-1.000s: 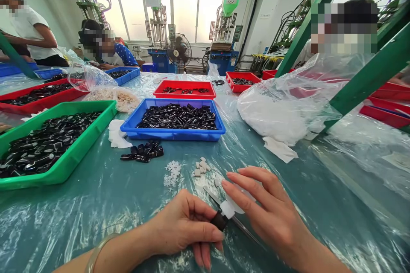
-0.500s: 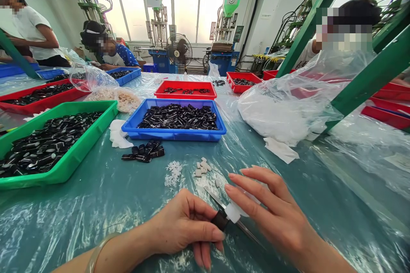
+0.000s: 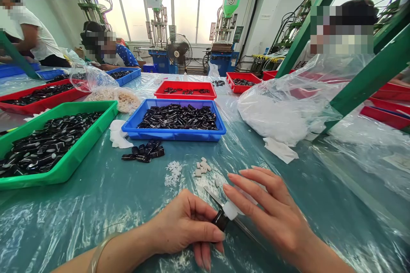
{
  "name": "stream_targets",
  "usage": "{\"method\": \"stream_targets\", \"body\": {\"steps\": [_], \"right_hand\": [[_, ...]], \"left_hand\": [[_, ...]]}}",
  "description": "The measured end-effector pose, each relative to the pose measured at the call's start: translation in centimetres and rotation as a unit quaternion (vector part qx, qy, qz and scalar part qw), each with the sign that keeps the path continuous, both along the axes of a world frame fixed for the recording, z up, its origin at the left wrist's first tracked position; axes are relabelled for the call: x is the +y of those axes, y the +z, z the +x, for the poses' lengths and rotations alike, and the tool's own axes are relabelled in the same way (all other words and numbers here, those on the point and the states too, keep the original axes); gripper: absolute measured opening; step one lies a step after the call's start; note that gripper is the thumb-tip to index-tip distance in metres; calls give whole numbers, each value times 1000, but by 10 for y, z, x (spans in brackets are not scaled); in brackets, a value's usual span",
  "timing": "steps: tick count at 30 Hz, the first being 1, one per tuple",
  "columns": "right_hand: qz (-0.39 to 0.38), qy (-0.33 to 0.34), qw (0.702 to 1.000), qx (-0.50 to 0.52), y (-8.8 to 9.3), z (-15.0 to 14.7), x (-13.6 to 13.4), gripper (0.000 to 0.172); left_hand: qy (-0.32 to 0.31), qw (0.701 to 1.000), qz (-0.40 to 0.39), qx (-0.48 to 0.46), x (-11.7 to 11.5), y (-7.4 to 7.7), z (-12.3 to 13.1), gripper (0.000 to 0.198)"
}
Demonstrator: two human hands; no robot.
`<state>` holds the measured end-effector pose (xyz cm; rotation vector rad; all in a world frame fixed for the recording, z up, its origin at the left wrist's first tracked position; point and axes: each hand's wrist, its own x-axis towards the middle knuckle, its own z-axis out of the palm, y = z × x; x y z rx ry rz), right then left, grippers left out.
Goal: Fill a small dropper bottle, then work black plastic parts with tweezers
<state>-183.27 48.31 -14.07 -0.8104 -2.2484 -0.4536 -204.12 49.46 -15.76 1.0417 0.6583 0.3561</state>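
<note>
My left hand [image 3: 187,226] is closed, pinching a small black part [image 3: 220,220] at the table's near edge. Against that part my right hand [image 3: 272,213] pinches a small white piece [image 3: 229,210] between thumb and forefinger, its other fingers stretched out. A pair of metal tweezers [image 3: 214,196] lies under my right hand, its tip pointing away to the left. Just beyond are a few small grey-white pieces [image 3: 201,166], a heap of white scraps [image 3: 173,172] and a cluster of loose black parts [image 3: 145,152].
A blue tray [image 3: 174,133] of black parts sits ahead, a green tray [image 3: 65,166] of them at left, red trays [image 3: 185,85] behind. A bulky clear plastic bag [image 3: 288,106] lies at right beside green frame struts [image 3: 368,76]. Other people sit at the far left and right.
My right hand shifted slightly with the white piece against the black part. Otherwise nothing has moved.
</note>
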Motion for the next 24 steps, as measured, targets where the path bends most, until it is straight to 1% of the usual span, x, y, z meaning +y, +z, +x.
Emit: {"method": "stream_targets", "body": {"steps": [5,13,18,24], "right_hand": [[-1,1,1000,0,-1,-1,-2,34],[-12,5,1000,26,1,-4,1,29],[-16,32,999,23,3,-2,4,27],[-40,45,998,26,-2,4,2,28]], "left_hand": [[-1,1000,-4,-1,0,-1,1,23],[-11,1000,-12,-4,0,-3,0,23],[-6,1000,-8,-1,0,0,-1,21],[-8,1000,-14,-7,1,3,-1,19]]}}
